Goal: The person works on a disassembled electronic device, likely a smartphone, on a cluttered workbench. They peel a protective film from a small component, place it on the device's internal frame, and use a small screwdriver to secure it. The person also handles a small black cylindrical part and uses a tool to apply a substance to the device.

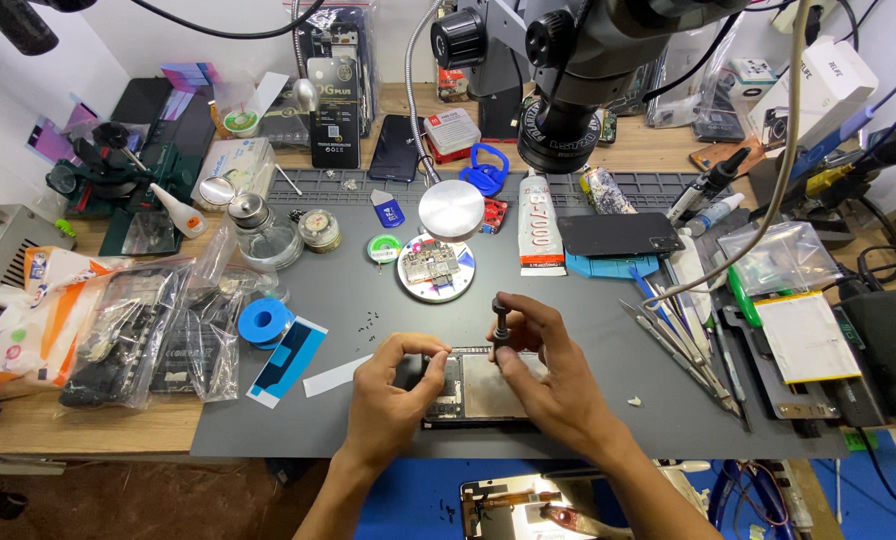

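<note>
Down at the near edge of the grey work mat (588,400), both hands are on an opened phone (478,388) lying flat with its insides up. The left hand (393,395) has fingers curled together, pinching the phone's left end. The right hand (548,375) is clamped on a small black screwdriver (501,322), held upright with its tip down at the phone's top edge. Tiny dark screws (368,322) lie scattered on the mat just beyond the left hand.

Now the containers. To the left, clear plastic bags (138,335) hold dark phone parts, lying partly over the mat's edge beside an orange-and-white pouch (38,310). A blue tape roll (265,321) sits just beside the bags. To the right, a row of tweezers (683,350) lies angled on the mat, with a white flat battery (806,338) on a tray further right and a clear bag (783,258) beyond that.

Further back, a round metal dish (436,270) holds a circuit board, straight beyond the hands. Near it stand a glass bottle (263,235) with a metal top, a small green reel (384,248), a white glue tube (540,225) and a dark phone (618,235) on a blue holder.

Overhead, the black microscope head (568,60) hangs above the mat's far side, covering part of the shelf clutter, and a pale cable (783,170) sweeps down across the right-hand tools.
</note>
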